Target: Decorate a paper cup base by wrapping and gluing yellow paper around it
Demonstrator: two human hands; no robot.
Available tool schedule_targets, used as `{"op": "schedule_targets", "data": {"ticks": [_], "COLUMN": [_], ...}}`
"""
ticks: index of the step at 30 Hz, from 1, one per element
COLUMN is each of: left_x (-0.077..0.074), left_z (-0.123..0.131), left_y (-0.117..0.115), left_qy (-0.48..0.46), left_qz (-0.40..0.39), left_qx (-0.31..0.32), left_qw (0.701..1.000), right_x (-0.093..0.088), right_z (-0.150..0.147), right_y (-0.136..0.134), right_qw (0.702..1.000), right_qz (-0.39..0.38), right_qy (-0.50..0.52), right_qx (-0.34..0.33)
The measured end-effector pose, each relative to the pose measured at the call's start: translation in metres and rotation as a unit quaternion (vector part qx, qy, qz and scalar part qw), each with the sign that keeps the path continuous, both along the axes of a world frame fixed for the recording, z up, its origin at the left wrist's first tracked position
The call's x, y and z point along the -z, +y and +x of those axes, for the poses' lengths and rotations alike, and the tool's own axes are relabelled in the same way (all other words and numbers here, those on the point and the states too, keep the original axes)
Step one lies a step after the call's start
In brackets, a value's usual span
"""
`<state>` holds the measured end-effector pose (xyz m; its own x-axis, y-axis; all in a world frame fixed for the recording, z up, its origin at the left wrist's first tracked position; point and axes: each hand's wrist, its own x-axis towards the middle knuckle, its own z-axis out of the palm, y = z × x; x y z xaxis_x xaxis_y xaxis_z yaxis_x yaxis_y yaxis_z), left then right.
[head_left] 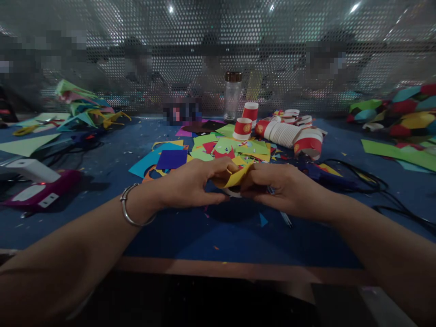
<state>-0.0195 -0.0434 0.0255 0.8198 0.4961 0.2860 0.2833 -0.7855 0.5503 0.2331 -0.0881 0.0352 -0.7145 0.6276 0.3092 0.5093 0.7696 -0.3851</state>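
Between my two hands is a curved piece of yellow paper, near the middle of the blue table. My left hand has its fingers and thumb closed round the left side of the paper. From the right, my right hand grips the other side with bent fingers. A pale rounded rim shows just under the paper, but what it belongs to is mostly hidden by my hands. Just beyond my hands lie green, red and yellow paper scraps. A pen lies partly under my right hand.
Red and white paper cups stand behind the scraps, with a stack of cups lying to their right. A glass bottle stands at the back. Dark cables run at right; a purple power strip is at left.
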Motion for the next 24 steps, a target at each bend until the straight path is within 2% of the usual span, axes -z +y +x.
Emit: {"op": "schedule_targets", "data": {"ticks": [5,9,11,13,16,18,21,24], "left_x": [0.002,0.002,0.003,0.004,0.006,0.005,0.004,0.003], "left_z": [0.002,0.002,0.004,0.007,0.011,0.014,0.015,0.015], "left_y": [0.003,0.004,0.006,0.009,0.014,0.016,0.016,0.015], "left_qy": [0.022,-0.022,-0.057,-0.103,-0.176,-0.202,-0.214,-0.211], "left_qz": [0.073,0.038,-0.03,-0.142,-0.335,-0.428,-0.497,-0.531], "left_qx": [-0.033,-0.066,-0.098,-0.12,-0.121,-0.122,-0.145,-0.171], "left_qw": [0.997,0.997,0.993,0.977,0.918,0.872,0.828,0.803], "right_x": [-0.001,-0.002,-0.002,-0.002,-0.002,-0.002,-0.002,-0.002], "right_z": [0.0,-0.001,-0.002,-0.002,-0.001,0.0,0.0,-0.001], "right_y": [0.002,0.002,0.002,0.002,0.002,0.003,0.003,0.002], "right_qw": [0.999,0.996,0.991,0.985,0.977,0.974,0.975,0.978], "right_qz": [-0.021,0.0,0.013,0.009,0.004,0.012,0.024,0.031], "right_qy": [0.032,0.065,0.089,0.117,0.141,0.142,0.141,0.132], "right_qx": [0.019,0.068,0.101,0.129,0.163,0.176,0.172,0.156]}}
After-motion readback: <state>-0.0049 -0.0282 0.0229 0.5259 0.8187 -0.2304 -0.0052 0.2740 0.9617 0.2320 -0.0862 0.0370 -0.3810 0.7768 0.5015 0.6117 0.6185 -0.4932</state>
